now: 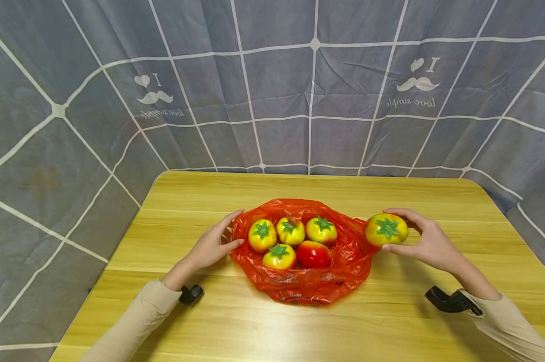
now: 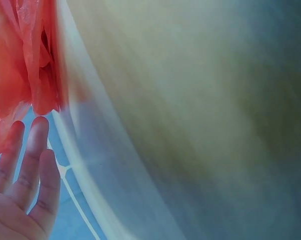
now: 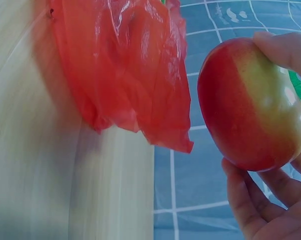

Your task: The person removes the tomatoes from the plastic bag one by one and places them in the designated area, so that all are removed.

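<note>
My right hand [image 1: 428,245] grips a glossy tomato [image 1: 387,230], yellow on top and red below, with a green star-shaped leaf. Thumb and fingers curl round its sides in the right wrist view, and it hangs just beyond the bag's right edge. A red plastic bag [image 1: 299,289] lies with its mouth spread wide in the head view. Inside it sit several similar tomatoes, among them a mostly red one [image 1: 313,254] with its leaf hidden. At the bag's left rim is my left hand [image 1: 212,246], thumb and index finger apart; straight fingers [image 2: 33,150] reach the plastic in the left wrist view.
Everything rests on a light wooden table [image 1: 186,322] with rounded far corners. A grey curtain [image 1: 281,100] with white grid lines stands behind and beside it. Black straps sit on both wrists, below beige sleeves [image 1: 132,322].
</note>
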`<act>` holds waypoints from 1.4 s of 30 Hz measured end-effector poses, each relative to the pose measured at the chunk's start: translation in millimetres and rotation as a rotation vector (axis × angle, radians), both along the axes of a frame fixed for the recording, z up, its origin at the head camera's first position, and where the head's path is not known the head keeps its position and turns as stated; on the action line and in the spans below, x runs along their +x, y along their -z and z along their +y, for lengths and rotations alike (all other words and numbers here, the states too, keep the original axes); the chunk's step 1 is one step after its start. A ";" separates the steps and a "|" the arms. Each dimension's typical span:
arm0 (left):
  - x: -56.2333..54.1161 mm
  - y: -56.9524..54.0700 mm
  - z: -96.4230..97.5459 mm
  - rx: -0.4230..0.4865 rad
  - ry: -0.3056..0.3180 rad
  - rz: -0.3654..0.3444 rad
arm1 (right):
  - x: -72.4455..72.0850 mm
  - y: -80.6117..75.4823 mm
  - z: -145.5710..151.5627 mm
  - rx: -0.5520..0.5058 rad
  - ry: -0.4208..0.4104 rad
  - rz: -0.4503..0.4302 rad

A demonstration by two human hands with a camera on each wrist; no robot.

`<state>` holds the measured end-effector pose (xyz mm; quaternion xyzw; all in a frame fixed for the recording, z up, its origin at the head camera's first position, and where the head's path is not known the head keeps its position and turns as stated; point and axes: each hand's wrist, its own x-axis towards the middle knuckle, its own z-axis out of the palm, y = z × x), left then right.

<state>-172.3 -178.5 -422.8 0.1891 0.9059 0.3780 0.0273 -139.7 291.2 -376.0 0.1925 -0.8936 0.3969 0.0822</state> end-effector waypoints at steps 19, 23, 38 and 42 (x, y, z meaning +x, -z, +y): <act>-2.1 1.6 -3.7 -0.020 0.027 0.014 | -0.8 5.0 20.4 -0.011 0.040 -0.024; -1.7 2.2 -3.8 -0.019 0.031 0.015 | -1.8 8.0 25.3 -0.033 0.038 -0.032; -1.6 1.7 -3.0 -0.025 0.029 -0.004 | -3.9 23.3 40.8 0.010 0.123 -0.040; -2.6 1.6 -3.0 -0.027 0.030 -0.009 | -5.5 29.0 43.8 0.027 0.127 -0.045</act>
